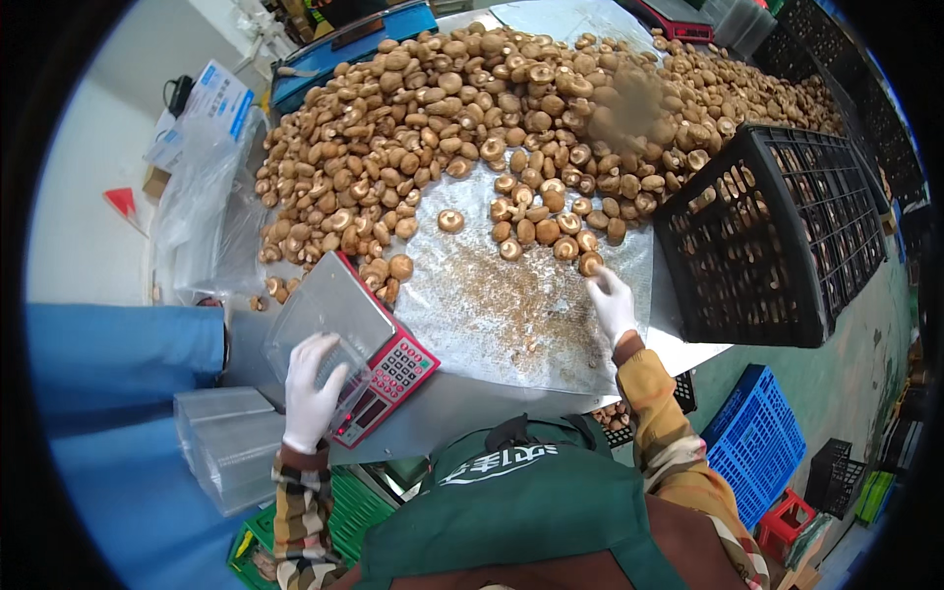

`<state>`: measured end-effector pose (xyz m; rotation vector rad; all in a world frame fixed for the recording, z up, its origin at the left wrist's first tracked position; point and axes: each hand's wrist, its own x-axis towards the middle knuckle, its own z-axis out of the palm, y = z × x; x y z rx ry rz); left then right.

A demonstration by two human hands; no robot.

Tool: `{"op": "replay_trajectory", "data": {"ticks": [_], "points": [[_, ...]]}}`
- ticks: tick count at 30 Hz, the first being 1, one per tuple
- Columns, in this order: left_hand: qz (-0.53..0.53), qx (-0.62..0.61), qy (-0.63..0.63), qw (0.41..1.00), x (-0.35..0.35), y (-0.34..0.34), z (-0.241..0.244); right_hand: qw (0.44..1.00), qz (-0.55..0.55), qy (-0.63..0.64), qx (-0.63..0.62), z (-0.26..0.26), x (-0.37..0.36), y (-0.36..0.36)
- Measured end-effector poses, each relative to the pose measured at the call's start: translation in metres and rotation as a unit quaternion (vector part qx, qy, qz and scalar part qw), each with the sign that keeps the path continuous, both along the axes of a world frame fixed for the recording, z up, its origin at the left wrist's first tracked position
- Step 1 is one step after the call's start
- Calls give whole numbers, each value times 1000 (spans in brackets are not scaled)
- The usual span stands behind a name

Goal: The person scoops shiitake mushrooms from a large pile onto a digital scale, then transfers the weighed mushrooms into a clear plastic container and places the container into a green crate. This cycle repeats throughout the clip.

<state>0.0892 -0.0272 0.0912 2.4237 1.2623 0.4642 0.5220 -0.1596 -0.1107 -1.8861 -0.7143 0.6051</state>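
Observation:
My left hand (311,394), in a white glove, grips the near edge of a clear plastic tray (354,383) over a red digital scale (402,369). The tray's far part is hard to tell from the scale's metal pan (339,302). My right hand (613,302), also gloved, pinches a shiitake mushroom (591,263) lying gill side up at the near edge of a loose group. Behind it rises a wide heap of shiitake mushrooms (442,96). One single mushroom (450,220) lies apart on the silvery sheet (472,310), which is strewn with brown crumbs.
A tilted black plastic crate (745,295) with mushrooms stands at the right. Stacked clear trays (228,442) sit left of the scale, below plastic bags (214,221). On the floor are a blue crate (759,442) and a red stool (785,523). A second scale (682,29) stands at the back.

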Motion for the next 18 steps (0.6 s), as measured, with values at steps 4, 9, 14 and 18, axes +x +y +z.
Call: {"op": "replay_trajectory", "data": {"ticks": [4,9,14,18], "points": [[-39,-98,-102,989,115,85,-32,982,36,-183,-28,0,37,69],[-78,-252,-148,953,248,164,-123,883,172,-386,-204,-6,50,128],[-107,-239,-78,962,361,202,-149,906,211,-315,-190,0,61,135],[-134,-220,-66,964,409,225,-165,940,211,-211,-162,-1,69,123]]}}
